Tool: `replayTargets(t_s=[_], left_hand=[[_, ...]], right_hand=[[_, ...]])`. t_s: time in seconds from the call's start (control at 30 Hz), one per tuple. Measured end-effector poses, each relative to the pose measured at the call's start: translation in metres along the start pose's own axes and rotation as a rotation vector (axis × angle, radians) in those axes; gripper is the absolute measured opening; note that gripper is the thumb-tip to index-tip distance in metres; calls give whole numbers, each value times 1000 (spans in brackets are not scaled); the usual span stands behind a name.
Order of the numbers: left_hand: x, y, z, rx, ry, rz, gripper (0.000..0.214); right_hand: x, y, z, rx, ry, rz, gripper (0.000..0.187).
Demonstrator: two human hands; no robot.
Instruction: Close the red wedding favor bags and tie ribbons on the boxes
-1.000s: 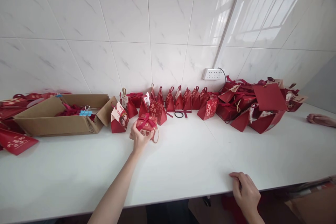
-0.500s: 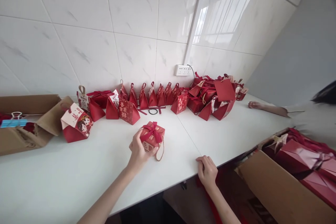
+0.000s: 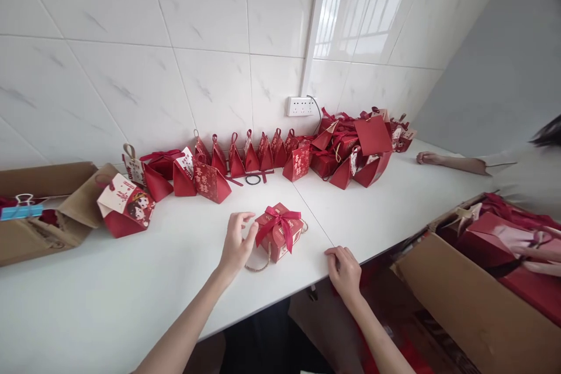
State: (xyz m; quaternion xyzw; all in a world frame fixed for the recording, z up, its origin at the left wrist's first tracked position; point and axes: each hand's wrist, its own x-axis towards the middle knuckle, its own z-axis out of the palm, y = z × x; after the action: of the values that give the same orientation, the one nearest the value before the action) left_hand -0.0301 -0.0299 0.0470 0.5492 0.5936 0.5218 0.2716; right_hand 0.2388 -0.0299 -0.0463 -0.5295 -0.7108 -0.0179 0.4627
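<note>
- Head view: the red gift box [image 3: 277, 236] sits on the counter [image 3: 166, 280] between the two hands, shut, with its bow [image 3: 279, 220] tied on top; nothing on it looks undone.
- The left hand [image 3: 236, 244] is spread, thumb and fingers apart, just beside the box and not gripping it; whether the thumb touches cannot be told.
- The right hand [image 3: 345, 273] rests at the counter's edge, fingers loosely curled, nothing visible in it.
- The rope handle [image 3: 258, 269] loops out near the left wrist and could snag.
- Behind stands a row of peaked red boxes [image 3: 249, 159] along the wall, already folded up, with a black ring [image 3: 253, 180] in front.
- A jumbled red heap [image 3: 372, 135] crowds the back right; how many pieces are finished is unclear.
- A cardboard box [image 3: 79, 204] takes up the far left; a filled carton [image 3: 473, 298] stands at right, and a co-worker's hand [image 3: 429, 158] lies beyond the heap.
</note>
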Motion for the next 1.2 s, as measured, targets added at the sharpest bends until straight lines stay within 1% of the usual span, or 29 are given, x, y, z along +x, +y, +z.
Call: replayTargets(t_s=[0.07, 0.2, 0.33, 0.4, 0.5, 0.57, 0.63, 0.73, 0.8, 0.87, 0.93, 1.03, 1.07, 1.1, 1.13, 1.2], left_hand=[[16, 2, 1, -46, -75, -10, 33], [43, -2, 2, -176, -302, -64, 45], [64, -9, 6, -296, -485, -102, 49], [71, -11, 11, -351, -545, -113, 50], [75, -12, 20, -413, -584, -125, 53], [73, -12, 26, -426, -571, -134, 54], [66, -12, 30, -418, -524, -148, 53], [52, -12, 33, -374, -398, -172, 53], [40, -11, 31, -326, -302, -189, 53], [29, -9, 25, -270, -207, -205, 51], [18, -7, 15, -201, -94, -212, 46], [-2, 1, -2, -75, 82, -196, 32], [-9, 4, -6, -37, 107, -188, 27], [-17, 8, -9, -5, 105, -183, 25], [-24, 12, -10, 20, 78, -185, 25], [-38, 18, -8, 52, -17, -217, 31]], right_hand=[[2, -2, -4, 33, -45, 73, 25], [12, -11, -13, 133, -158, 220, 23], [37, -34, -15, 285, -277, 311, 26], [54, -48, -12, 360, -323, 330, 29], [74, -66, -6, 459, -387, 353, 33], [80, -74, -5, 500, -419, 378, 34], [80, -78, -8, 515, -429, 411, 36], [74, -81, -16, 506, -454, 485, 42], [69, -79, -20, 495, -515, 527, 45], [65, -77, -23, 506, -589, 558, 48], [64, -72, -22, 556, -638, 586, 50], [65, -67, -18, 653, -656, 601, 51], [65, -67, -16, 677, -655, 599, 50], [66, -67, -14, 698, -654, 599, 50], [67, -67, -12, 719, -652, 601, 50], [69, -68, -9, 758, -650, 605, 51]])
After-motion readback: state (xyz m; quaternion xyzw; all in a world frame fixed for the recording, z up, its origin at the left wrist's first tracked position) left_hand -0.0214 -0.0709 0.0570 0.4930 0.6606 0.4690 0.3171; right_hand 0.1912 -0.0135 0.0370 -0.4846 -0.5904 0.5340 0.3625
